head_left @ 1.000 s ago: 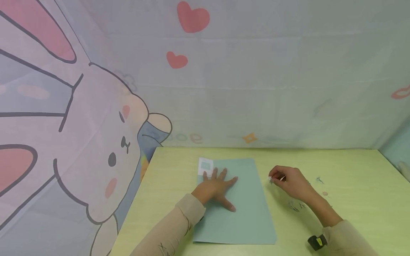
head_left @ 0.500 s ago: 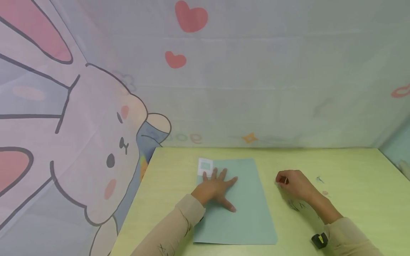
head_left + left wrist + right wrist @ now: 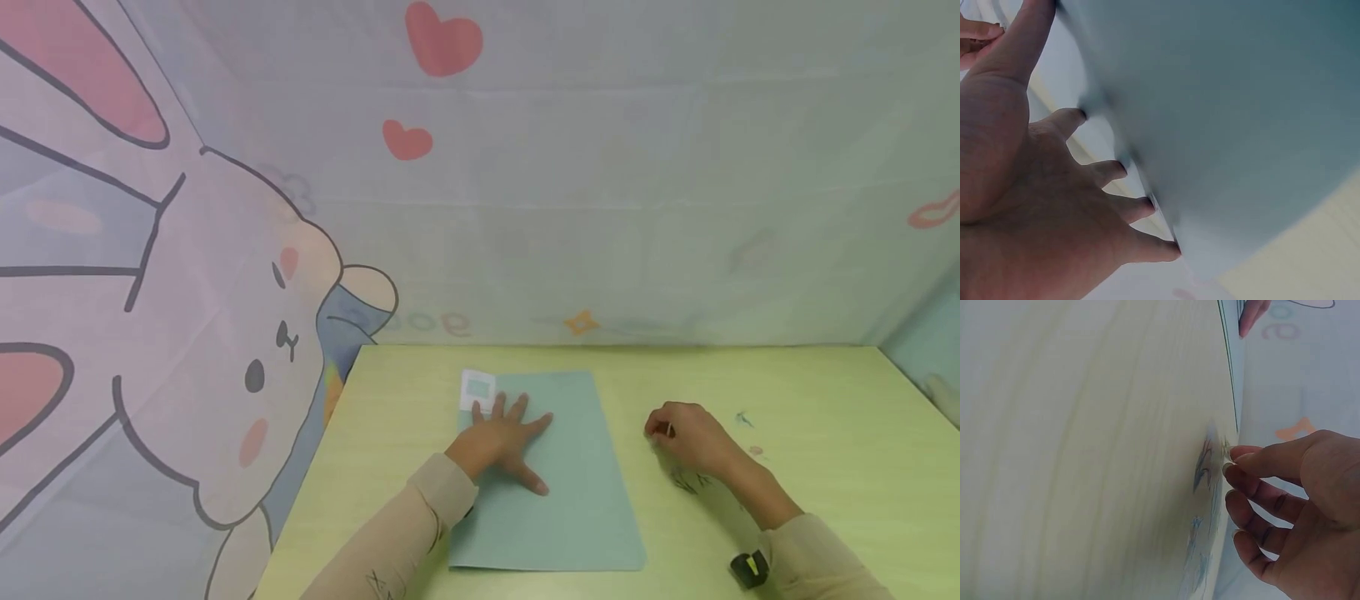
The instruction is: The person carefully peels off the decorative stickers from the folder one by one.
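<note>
My left hand lies flat with spread fingers on a teal booklet. A white label with a teal square covers the booklet's far left corner, just beyond the fingertips. To the right of the booklet, my right hand is low over the table. In the right wrist view, its thumb and index finger pinch a small translucent sticker-like piece; its print is too small to tell. Its other fingers are bent and hold nothing. Flat clear pieces with dark and reddish printed lines lie beneath the fingertips.
More small printed pieces and a pinkish one lie on the light yellow-green table beyond the right forearm. A black strap piece with a yellow mark sits at the right cuff. A printed cloth hangs behind the table.
My right hand has moved slightly right and toward me, down toward the table, with the whitish piece now mostly hidden by the fingers. My left hand has stayed on the booklet.
</note>
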`<state>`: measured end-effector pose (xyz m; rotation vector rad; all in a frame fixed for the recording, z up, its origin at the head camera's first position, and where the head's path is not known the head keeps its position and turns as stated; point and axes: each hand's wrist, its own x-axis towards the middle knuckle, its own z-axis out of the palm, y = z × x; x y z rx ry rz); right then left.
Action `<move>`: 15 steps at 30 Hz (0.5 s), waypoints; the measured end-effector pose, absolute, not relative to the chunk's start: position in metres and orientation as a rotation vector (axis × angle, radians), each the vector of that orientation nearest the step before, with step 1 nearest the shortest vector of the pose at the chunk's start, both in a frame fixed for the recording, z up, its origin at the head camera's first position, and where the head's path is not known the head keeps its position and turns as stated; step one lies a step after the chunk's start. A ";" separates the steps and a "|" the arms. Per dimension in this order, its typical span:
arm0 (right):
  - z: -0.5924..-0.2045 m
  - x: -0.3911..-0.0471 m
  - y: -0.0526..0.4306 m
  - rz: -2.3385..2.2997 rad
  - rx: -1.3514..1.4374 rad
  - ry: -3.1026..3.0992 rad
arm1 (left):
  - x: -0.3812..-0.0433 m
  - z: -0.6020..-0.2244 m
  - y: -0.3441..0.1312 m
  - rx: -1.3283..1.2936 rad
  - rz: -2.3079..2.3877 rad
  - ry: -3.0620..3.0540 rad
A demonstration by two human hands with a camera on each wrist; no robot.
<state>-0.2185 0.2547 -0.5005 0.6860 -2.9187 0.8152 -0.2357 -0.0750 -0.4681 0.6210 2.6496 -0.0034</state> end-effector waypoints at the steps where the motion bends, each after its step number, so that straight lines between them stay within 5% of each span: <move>1: -0.500 -0.218 0.255 0.807 0.686 -2.910 | -0.237 -0.468 -0.075 0.621 -0.011 2.649; 15: -0.492 -0.220 0.252 0.699 0.656 -2.840 | -0.248 -0.464 -0.076 0.699 -0.131 2.664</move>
